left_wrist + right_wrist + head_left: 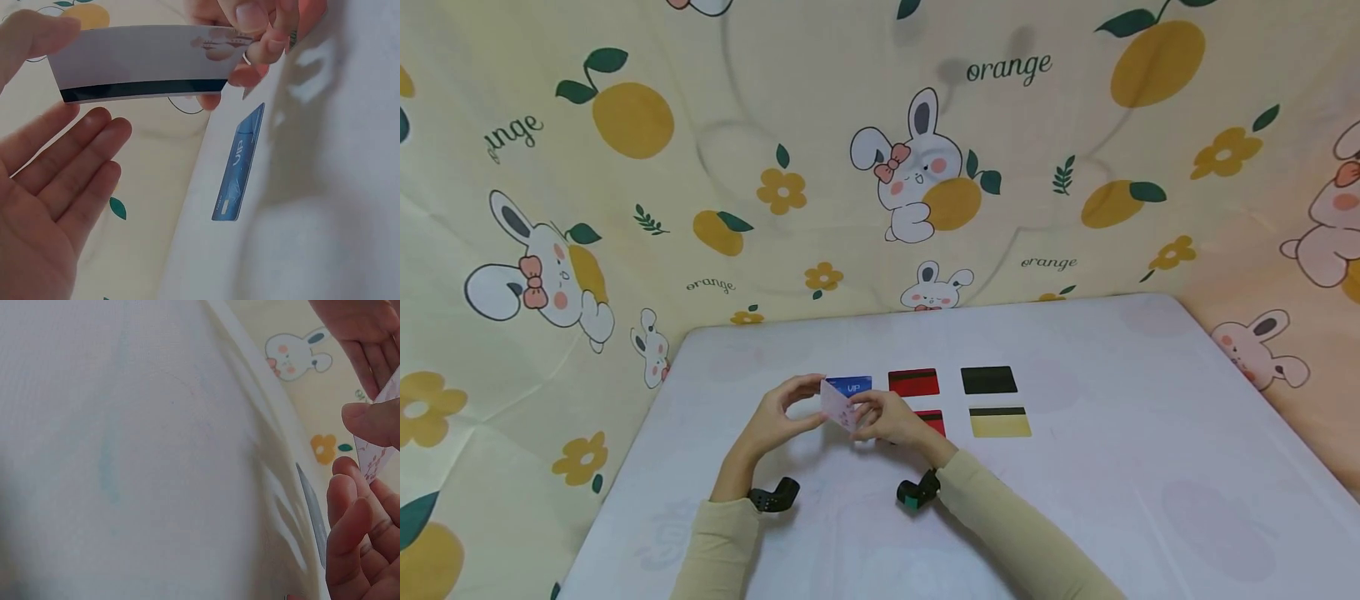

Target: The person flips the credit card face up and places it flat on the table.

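A pale card (837,406) with a dark stripe and a pink floral print is held up over the table, slightly bowed in the left wrist view. My left hand (782,412) pinches one end between thumb and index fingertip, its other fingers (87,169) spread and nearly straight. The opposite end is pinched by my right hand (891,417), thumb (374,423) on one face and curled fingers on the other. Just behind the raised card lies a blue VIP card (856,384), partly covered by it in the head view.
Right of the hands lie a red card (913,382) with a dark stripe, a black card (988,380) and a gold card (1000,425). Another red card (935,420) is partly hidden by the right hand. A printed cloth (820,275) hangs behind the white table (1112,500).
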The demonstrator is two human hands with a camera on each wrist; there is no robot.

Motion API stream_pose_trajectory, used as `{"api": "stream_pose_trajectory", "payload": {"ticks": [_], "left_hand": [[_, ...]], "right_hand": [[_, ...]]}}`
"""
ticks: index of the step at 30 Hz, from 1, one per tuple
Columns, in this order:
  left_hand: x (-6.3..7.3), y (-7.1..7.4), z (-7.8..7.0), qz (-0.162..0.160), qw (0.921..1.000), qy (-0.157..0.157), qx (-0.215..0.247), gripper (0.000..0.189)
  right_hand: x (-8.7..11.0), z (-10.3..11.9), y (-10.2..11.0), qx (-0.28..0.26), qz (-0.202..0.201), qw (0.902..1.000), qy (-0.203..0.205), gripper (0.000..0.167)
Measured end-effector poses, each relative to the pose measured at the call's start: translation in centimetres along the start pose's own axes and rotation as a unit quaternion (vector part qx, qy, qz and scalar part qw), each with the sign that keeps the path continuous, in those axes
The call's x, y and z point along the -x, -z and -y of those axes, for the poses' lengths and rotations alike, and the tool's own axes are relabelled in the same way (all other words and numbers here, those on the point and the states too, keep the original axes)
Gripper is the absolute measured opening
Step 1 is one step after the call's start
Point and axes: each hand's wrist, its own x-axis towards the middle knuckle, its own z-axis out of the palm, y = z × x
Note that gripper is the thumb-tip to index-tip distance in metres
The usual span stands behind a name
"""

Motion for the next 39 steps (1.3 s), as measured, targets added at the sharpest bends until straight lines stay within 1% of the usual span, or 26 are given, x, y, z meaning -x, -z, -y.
{"api": "stream_pose_trajectory", "payload": {"ticks": [6, 14, 24, 28, 30, 32, 36, 37, 39], "left_hand": [[0.0, 0.1, 0.4, 0.003, 1.0, 0.007, 0.001, 0.057], [0.2, 0.1, 0.9, 0.006, 0.9997, 0.024, -0.004, 0.057], [0.7, 0.2, 1.8, 0.012, 0.9992, 0.036, -0.01, 0.057], [0.7, 0.2, 2.0, 0.013, 0.9989, 0.041, -0.019, 0.058], [0.6, 0.2, 1.8, 0.014, 0.9986, 0.045, -0.026, 0.059], [0.7, 0.3, 0.9, 0.017, 0.9984, 0.047, -0.027, 0.059], [0.8, 0.3, 1.3, 0.023, 0.9984, 0.045, -0.024, 0.058], [0.9, 0.3, 1.5, 0.023, 0.9986, 0.042, -0.022, 0.058], [0.8, 0.2, 2.6, 0.025, 0.9987, 0.038, -0.022, 0.058]], "right_hand": [[0.1, -0.1, 0.2, 0.006, -0.004, 1.0, 0.002, 0.056], [0.6, 0.3, 0.6, 0.013, -0.015, 0.9998, 0.005, 0.056], [0.8, 0.4, 0.6, 0.001, -0.025, 0.9996, -0.012, 0.059], [0.8, 0.3, 0.6, 0.001, -0.035, 0.9992, -0.017, 0.06], [0.8, 0.3, 0.7, 0.0, -0.042, 0.9989, -0.02, 0.06], [0.8, 0.3, 0.7, 0.003, -0.049, 0.9986, -0.021, 0.058], [1.1, 0.4, 0.7, 0.016, -0.057, 0.9981, -0.02, 0.055], [1.1, 0.4, 0.7, 0.021, -0.059, 0.9978, -0.02, 0.054], [1.3, 0.4, 0.7, 0.029, -0.062, 0.9975, -0.017, 0.054]]}}
